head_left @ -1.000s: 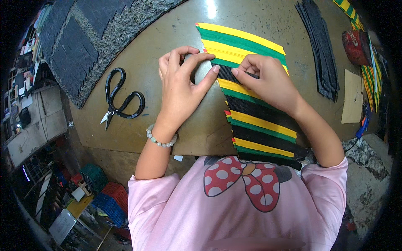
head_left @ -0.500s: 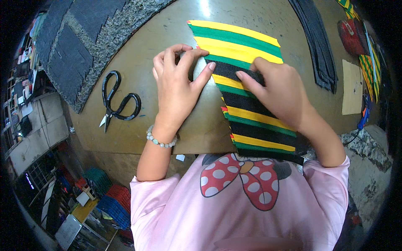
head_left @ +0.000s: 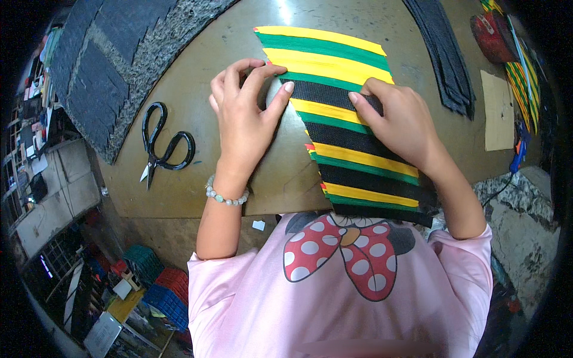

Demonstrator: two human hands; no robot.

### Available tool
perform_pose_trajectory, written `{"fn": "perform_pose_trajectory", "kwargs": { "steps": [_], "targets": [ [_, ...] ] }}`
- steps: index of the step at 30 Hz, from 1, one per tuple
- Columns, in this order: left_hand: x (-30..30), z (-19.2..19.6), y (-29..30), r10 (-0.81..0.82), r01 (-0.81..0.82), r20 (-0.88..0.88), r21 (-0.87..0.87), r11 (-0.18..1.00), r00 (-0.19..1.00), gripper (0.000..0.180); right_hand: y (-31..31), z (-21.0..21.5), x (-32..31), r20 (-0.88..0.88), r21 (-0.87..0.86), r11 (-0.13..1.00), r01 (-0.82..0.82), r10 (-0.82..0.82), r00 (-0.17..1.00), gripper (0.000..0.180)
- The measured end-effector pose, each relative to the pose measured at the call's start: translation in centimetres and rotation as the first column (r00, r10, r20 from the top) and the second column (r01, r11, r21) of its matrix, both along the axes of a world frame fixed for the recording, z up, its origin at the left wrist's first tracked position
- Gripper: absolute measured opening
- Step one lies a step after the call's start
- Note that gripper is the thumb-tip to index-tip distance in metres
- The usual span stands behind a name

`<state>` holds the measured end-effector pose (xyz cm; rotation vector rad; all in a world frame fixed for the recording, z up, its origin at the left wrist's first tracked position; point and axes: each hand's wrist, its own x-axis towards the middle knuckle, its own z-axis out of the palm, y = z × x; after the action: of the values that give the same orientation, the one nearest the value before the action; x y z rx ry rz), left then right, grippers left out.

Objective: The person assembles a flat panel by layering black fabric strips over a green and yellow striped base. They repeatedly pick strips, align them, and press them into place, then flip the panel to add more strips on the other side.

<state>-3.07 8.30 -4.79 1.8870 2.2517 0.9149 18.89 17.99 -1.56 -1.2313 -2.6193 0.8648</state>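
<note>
From my remote feed I see the left hand (head_left: 242, 122) half open, thumb and forefinger parted, their tips resting at the near end of a black woven strip (head_left: 319, 93); nothing sits gripped in that palm. The right hand (head_left: 403, 122) lies over the strip's other end, fingers curled and thumb tip down on it; I cannot tell whether it pinches the strip or only presses. The strip lies between the two hands, across a striped piece (head_left: 325, 64) of yellow, green and black bands that reaches above and below both. Left of the left hand I have black-handled scissors (head_left: 153, 160), blades slightly apart, on the brown table (head_left: 197, 77). Beyond the right hand, up and to its right, lies a bundle of dark strips (head_left: 441, 65), with a tan card (head_left: 498, 113) further right.
</note>
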Motion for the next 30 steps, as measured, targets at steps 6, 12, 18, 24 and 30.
{"fn": "perform_pose_trajectory", "kwargs": {
  "steps": [6, 12, 18, 24, 30],
  "targets": [
    [0.07, 0.0, -0.02, 0.008, -0.007, 0.004, -0.004, 1.0, 1.0, 0.024, -0.25, -0.04, -0.06, 0.002, 0.021, 1.0, 0.009, -0.009, 1.0, 0.031],
    [0.03, -0.11, -0.13, 0.002, -0.002, -0.023, -0.008, 1.0, 1.0, 0.023, -0.4, -0.16, -0.09, -0.003, 0.048, 0.999, 0.009, -0.009, 1.0, 0.029],
    [-0.1, 0.01, -0.32, -0.034, 0.034, 0.002, -0.012, 0.999, 0.999, 0.022, -0.52, -0.38, -0.05, -0.012, 0.076, 0.997, 0.003, -0.002, 1.0, 0.028],
    [-0.29, 0.28, -0.62, -0.096, 0.095, -0.004, -0.062, 0.994, 0.995, 0.023, -0.41, -0.62, 0.19, -0.031, 0.07, 0.998, 0.001, 0.001, 1.0, 0.027],
    [0.61, 0.8, -0.25, -0.03, 0.033, 0.037, -0.065, 0.997, 0.999, 0.024, -0.45, -0.88, 0.36, -0.072, 0.085, 0.996, 0.003, 0.003, 0.997, 0.028]
  ]
}}
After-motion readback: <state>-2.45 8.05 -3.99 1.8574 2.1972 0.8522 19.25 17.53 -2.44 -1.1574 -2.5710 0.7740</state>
